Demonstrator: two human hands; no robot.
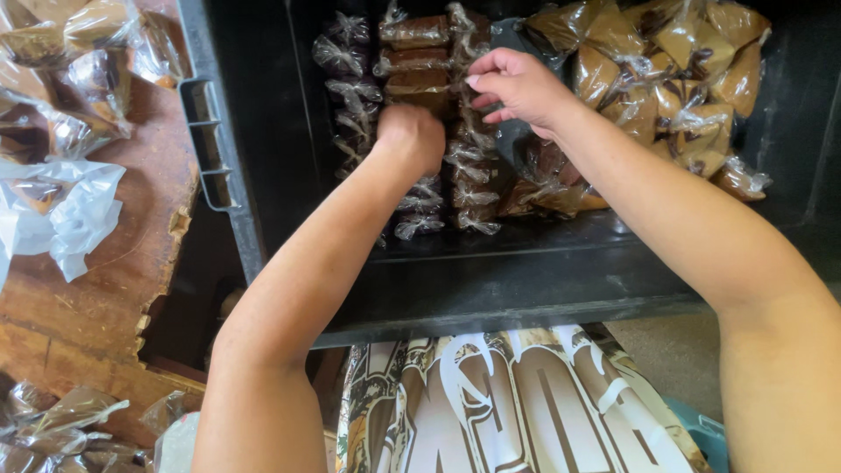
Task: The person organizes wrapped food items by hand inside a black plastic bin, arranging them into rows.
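Reaching into the black crate (263, 175), both hands work the rows of wrapped brown cakes (420, 52): the left hand (412, 136) closed, pressing on the middle row, the right hand (517, 88) pinching a twisted wrapper end. Packets look light, soft, slippery; best gripped at the twists. More lie on the wooden table (114, 263) left.

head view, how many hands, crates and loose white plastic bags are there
hands: 2, the left hand and the right hand, both among wrapped brown cakes
black crate: 1
white plastic bag: 1
total: 4
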